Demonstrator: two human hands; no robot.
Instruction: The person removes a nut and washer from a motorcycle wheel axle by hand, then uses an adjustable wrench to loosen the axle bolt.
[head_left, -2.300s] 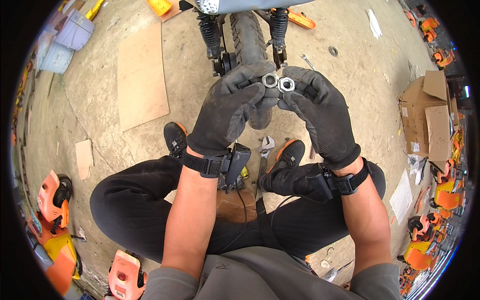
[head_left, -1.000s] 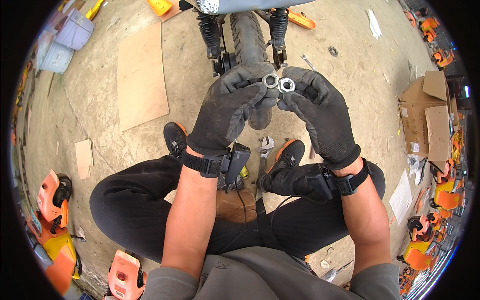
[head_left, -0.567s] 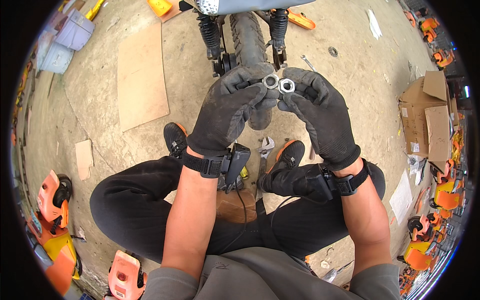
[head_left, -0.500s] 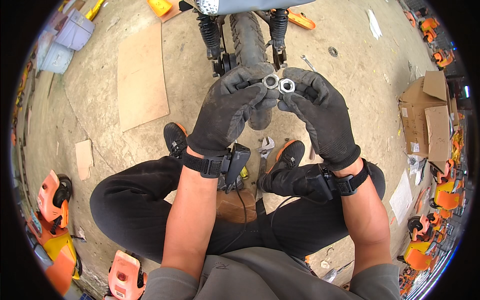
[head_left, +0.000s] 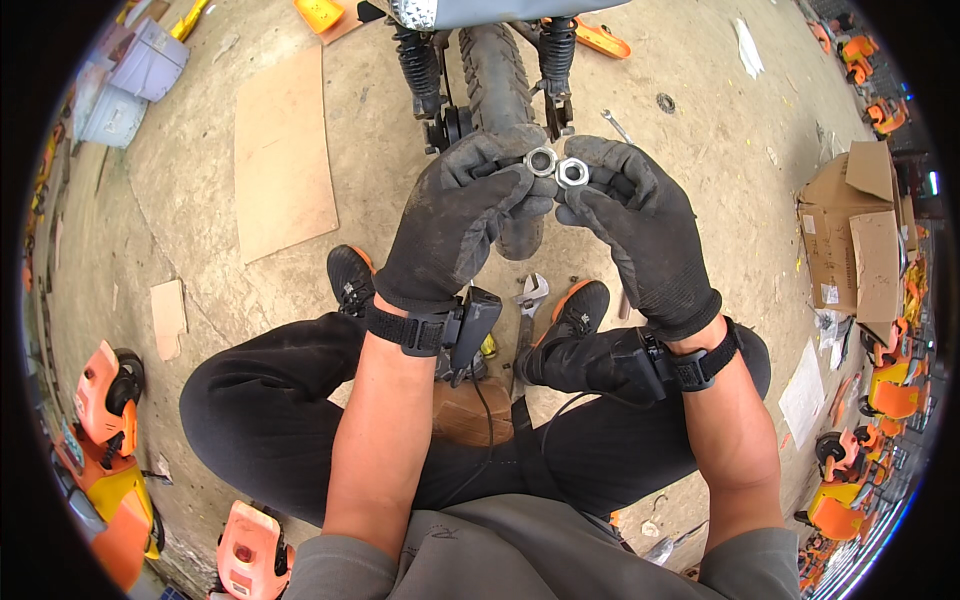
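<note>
Both hands wear dark work gloves and meet in front of a motorcycle's rear wheel [head_left: 497,80]. My left hand [head_left: 455,215] is closed, pinching a metal hex nut [head_left: 530,161] between thumb and fingers. A second hex nut [head_left: 582,174], shinier at its face, is pinched by my right hand [head_left: 645,225]. The nuts sit side by side with their holes turned up toward me, edges touching or nearly so. Below the hands, an adjustable wrench [head_left: 532,293] lies on the floor between my shoes.
Shock absorbers [head_left: 418,70] flank the wheel. A combination wrench [head_left: 617,125] and a dark ring-shaped part [head_left: 665,102] lie beyond my right hand. Flat cardboard [head_left: 285,150] lies left, an open cardboard box [head_left: 850,240] right. Orange ride-on toys [head_left: 108,385] stand around the edges.
</note>
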